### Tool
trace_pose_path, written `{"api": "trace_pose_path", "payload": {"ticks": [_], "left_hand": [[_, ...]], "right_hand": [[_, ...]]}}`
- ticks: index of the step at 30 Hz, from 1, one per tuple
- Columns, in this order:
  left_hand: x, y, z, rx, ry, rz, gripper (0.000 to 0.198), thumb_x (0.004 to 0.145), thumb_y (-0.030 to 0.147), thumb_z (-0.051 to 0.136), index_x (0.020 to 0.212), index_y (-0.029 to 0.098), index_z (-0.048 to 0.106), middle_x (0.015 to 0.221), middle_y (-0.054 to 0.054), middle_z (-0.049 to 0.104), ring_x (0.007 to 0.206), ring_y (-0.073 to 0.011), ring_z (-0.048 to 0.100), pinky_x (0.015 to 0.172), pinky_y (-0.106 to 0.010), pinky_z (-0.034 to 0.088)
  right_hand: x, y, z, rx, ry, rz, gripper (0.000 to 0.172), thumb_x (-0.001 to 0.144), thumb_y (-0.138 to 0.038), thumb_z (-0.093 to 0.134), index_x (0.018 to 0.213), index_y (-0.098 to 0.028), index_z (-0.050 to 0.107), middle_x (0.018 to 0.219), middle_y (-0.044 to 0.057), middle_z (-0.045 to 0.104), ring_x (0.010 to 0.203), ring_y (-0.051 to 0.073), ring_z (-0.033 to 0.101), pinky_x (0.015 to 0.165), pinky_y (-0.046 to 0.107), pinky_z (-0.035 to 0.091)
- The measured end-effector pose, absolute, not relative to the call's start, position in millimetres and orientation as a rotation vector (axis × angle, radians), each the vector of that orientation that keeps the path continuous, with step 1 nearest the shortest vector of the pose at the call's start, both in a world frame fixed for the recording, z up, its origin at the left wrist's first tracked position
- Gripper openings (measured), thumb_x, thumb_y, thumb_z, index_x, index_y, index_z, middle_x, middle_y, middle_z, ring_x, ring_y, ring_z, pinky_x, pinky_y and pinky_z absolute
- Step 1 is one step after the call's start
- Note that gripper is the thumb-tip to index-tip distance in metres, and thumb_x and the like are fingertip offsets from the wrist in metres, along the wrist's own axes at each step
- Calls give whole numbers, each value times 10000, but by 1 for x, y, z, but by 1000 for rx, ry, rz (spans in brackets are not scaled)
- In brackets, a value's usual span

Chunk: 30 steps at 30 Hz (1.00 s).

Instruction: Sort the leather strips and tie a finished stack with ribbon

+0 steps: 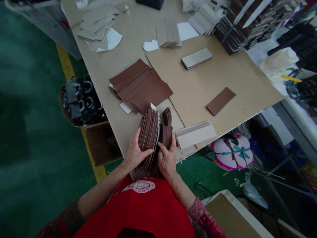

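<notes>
At the table's near edge my left hand wraps its fingers and thumb round a thick stack of brown strips held on edge. My right hand grips the right part of the same stack, fingers pressed on the strips. Just beyond the hands a fanned pile of brown strips lies flat on the table. A single brown strip lies apart on the cardboard sheet. A stack of grey-white cards sits right of my right hand.
A metal bar rests on the cardboard sheet. Grey card stacks and loose pieces lie farther back. Dark stacked goods fill the far right. A box of black clips stands left of the table.
</notes>
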State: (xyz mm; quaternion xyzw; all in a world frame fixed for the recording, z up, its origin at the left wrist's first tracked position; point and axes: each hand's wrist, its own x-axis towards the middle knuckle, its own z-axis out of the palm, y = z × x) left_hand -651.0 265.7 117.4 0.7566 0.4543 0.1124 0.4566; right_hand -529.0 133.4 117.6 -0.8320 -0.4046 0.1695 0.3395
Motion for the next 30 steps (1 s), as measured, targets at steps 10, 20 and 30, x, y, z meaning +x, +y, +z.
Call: {"api": "trace_pose_path", "payload": {"ticks": [10,20,30], "left_hand": [[-653,267,112,1831,1103,287,1018,751,375,770,1553,226,162,1551,-156,294,1459,-295,291,1222,-522,253],[-652,267,114,1800,1114,290,1013,744,390,772,1549,211,184,1555,-153,294,1463,-285,284,1234,-502,234],[-653,267,116,1785,1126,259,995,759,385,760,1552,212,184,1553,-143,301,1458,-263,287,1238,-484,234]], "right_hand": [[-530,139,124,-2182,-1036,452,327,953,-243,483,1207,-182,680,1661,90,-35,1542,304,132,1243,488,291],[-530,143,124,-2219,-1039,394,310,926,-357,576,1153,-183,696,1656,126,17,1532,324,168,1216,491,337],[-532,139,121,-2221,-1079,360,513,904,-163,499,1416,-179,523,1659,145,-18,1530,343,162,1188,526,371]]}}
